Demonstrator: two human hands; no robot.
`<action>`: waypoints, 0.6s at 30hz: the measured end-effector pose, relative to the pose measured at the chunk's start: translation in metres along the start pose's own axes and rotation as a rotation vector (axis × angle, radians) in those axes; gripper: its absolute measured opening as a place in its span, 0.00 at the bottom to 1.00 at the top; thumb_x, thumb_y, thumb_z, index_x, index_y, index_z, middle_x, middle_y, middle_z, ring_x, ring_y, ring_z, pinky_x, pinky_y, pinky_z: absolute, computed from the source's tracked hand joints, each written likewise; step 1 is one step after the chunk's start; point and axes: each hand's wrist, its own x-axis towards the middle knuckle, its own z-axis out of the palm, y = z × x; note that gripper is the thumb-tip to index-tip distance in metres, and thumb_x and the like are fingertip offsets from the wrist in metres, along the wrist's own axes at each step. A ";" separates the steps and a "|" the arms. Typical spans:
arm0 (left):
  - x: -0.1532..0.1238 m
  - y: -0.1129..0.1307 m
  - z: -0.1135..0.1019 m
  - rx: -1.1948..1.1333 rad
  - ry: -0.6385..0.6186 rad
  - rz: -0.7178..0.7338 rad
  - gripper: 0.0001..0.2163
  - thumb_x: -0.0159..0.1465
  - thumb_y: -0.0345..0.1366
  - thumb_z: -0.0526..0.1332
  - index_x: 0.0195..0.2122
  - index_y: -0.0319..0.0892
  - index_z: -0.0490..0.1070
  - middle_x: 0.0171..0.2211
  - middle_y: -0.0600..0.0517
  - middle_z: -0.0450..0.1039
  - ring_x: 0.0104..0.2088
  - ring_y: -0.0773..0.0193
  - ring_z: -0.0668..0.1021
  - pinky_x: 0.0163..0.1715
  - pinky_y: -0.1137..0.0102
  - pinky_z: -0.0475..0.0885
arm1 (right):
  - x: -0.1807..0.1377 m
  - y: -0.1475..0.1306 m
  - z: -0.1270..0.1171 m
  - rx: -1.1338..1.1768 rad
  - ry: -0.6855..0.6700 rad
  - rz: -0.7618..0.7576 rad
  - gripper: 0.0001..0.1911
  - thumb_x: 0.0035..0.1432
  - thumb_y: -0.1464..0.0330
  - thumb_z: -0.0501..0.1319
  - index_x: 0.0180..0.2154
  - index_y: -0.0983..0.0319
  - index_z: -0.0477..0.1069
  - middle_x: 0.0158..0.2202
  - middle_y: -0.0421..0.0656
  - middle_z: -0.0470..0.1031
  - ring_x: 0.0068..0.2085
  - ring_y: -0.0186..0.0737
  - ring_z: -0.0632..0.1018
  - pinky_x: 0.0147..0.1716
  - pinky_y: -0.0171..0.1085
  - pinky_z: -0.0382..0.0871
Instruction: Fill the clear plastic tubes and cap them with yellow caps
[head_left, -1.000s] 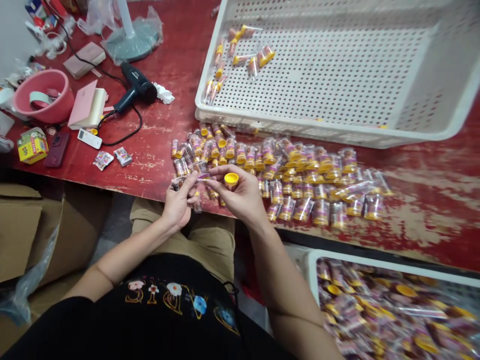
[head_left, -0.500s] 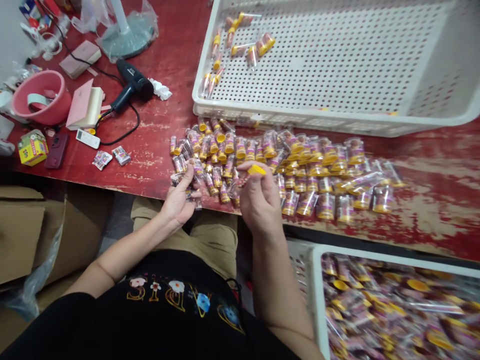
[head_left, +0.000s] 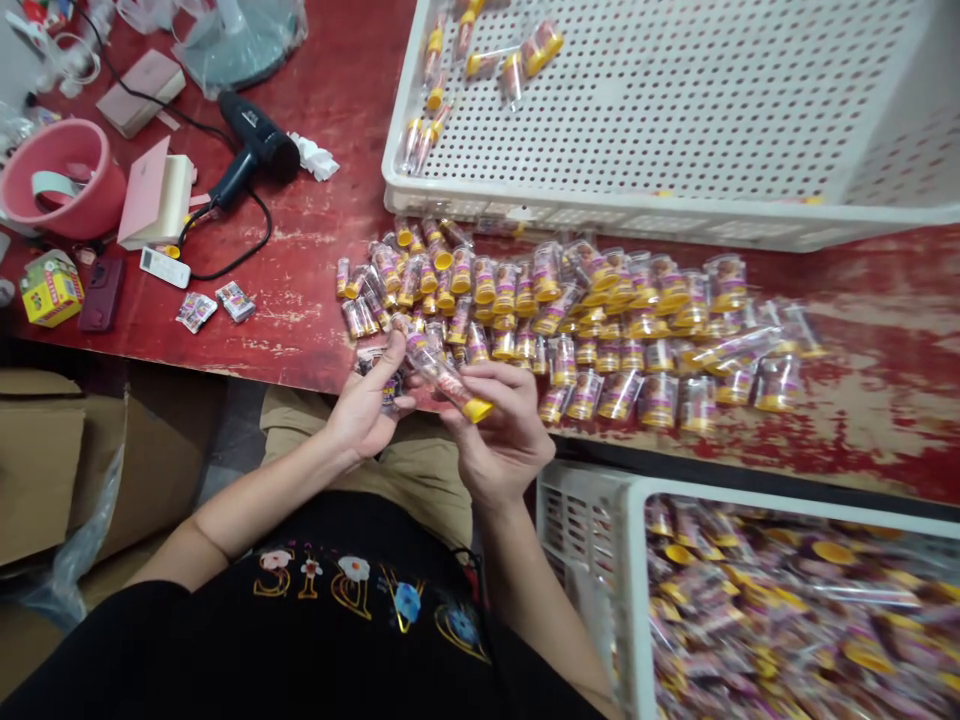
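Red, worn paint covers the table [head_left: 307, 265], and on it stands a white perforated crate [head_left: 660, 203], which serves as the landmark in this head view. On the person's side of the crate, small clear tubes with yellow ends [head_left: 660, 400] lie in crowded rows, some overlapping.

Both hands work nearer the person than the crate, just off its near left corner. The left hand [head_left: 366, 412] has its forearm slanting up toward the crate, the wrist nearly straight, the palm turned inward, the thumb raised and the fingers curled around dark printed wrapping [head_left: 382, 382]; how many pieces it grips is too blurred to tell.

The right hand [head_left: 499, 430], on a forearm leaning inward, bends its fingers over toward the left hand, and pinches a clear tube with a yellow cap [head_left: 444, 380] between thumb and fingers at the capped end. This tube tilts, its far end pointing up beside the left thumb; whether the two touch cannot be told.

Left of the crate are a dark hair dryer [head_left: 259, 145] and, farther out, a pink bowl [head_left: 105, 190]. Lower than the crate, by the right forearm, sits a second basket [head_left: 636, 540] heaped with similar tubes.
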 end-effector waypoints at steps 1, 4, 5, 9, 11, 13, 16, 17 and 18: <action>-0.001 0.000 0.000 0.024 -0.004 0.029 0.18 0.50 0.39 0.78 0.34 0.38 0.72 0.28 0.55 0.70 0.24 0.77 0.70 0.17 0.82 0.55 | -0.002 -0.001 -0.003 0.015 -0.042 -0.001 0.18 0.60 0.63 0.66 0.53 0.48 0.75 0.47 0.47 0.74 0.50 0.47 0.77 0.49 0.49 0.75; -0.003 -0.001 -0.001 0.088 -0.008 0.086 0.21 0.48 0.43 0.78 0.34 0.38 0.72 0.28 0.56 0.70 0.22 0.78 0.69 0.16 0.82 0.53 | -0.007 -0.003 -0.013 0.001 -0.132 -0.007 0.22 0.64 0.63 0.62 0.60 0.48 0.72 0.51 0.49 0.75 0.53 0.49 0.77 0.53 0.53 0.74; -0.004 -0.001 -0.002 0.104 -0.009 0.102 0.21 0.48 0.44 0.78 0.34 0.37 0.71 0.28 0.55 0.70 0.22 0.78 0.69 0.16 0.82 0.53 | -0.008 -0.004 -0.015 -0.032 -0.155 -0.016 0.23 0.64 0.64 0.62 0.61 0.48 0.71 0.51 0.49 0.75 0.53 0.49 0.77 0.53 0.53 0.75; -0.004 -0.005 -0.005 0.138 -0.022 0.188 0.23 0.47 0.48 0.77 0.31 0.37 0.71 0.24 0.55 0.70 0.22 0.76 0.70 0.16 0.81 0.55 | -0.009 -0.011 -0.015 -0.166 -0.103 -0.025 0.27 0.58 0.69 0.68 0.58 0.45 0.73 0.46 0.45 0.78 0.46 0.45 0.80 0.46 0.46 0.78; -0.002 -0.006 -0.007 0.154 -0.033 0.207 0.23 0.47 0.49 0.77 0.29 0.37 0.70 0.21 0.56 0.68 0.21 0.76 0.69 0.16 0.81 0.55 | -0.010 -0.015 -0.013 -0.167 -0.081 -0.010 0.28 0.57 0.72 0.68 0.57 0.44 0.74 0.44 0.44 0.79 0.44 0.44 0.80 0.43 0.44 0.79; -0.001 -0.008 -0.008 0.170 -0.039 0.210 0.22 0.47 0.49 0.77 0.27 0.37 0.70 0.20 0.57 0.67 0.20 0.77 0.67 0.16 0.80 0.54 | -0.011 -0.019 -0.011 -0.157 -0.108 -0.002 0.28 0.58 0.74 0.66 0.56 0.43 0.74 0.44 0.43 0.79 0.44 0.44 0.81 0.43 0.45 0.79; -0.003 -0.008 -0.008 0.205 -0.040 0.245 0.22 0.47 0.48 0.77 0.27 0.37 0.70 0.19 0.57 0.67 0.19 0.77 0.67 0.16 0.79 0.54 | -0.012 -0.021 -0.008 -0.165 -0.061 0.057 0.25 0.60 0.75 0.63 0.54 0.43 0.76 0.43 0.43 0.79 0.43 0.43 0.81 0.42 0.45 0.79; -0.005 -0.008 -0.008 0.224 -0.048 0.256 0.22 0.46 0.48 0.78 0.26 0.37 0.71 0.19 0.56 0.67 0.19 0.76 0.67 0.16 0.79 0.54 | -0.012 -0.021 -0.008 -0.163 -0.029 0.086 0.24 0.60 0.75 0.64 0.53 0.43 0.77 0.42 0.43 0.79 0.42 0.42 0.81 0.42 0.45 0.79; -0.006 -0.009 -0.007 0.243 -0.062 0.263 0.21 0.46 0.48 0.77 0.26 0.37 0.71 0.19 0.56 0.68 0.19 0.76 0.67 0.16 0.79 0.54 | -0.011 -0.020 -0.006 -0.158 -0.002 0.111 0.24 0.60 0.74 0.64 0.54 0.44 0.77 0.42 0.43 0.78 0.42 0.42 0.80 0.41 0.45 0.79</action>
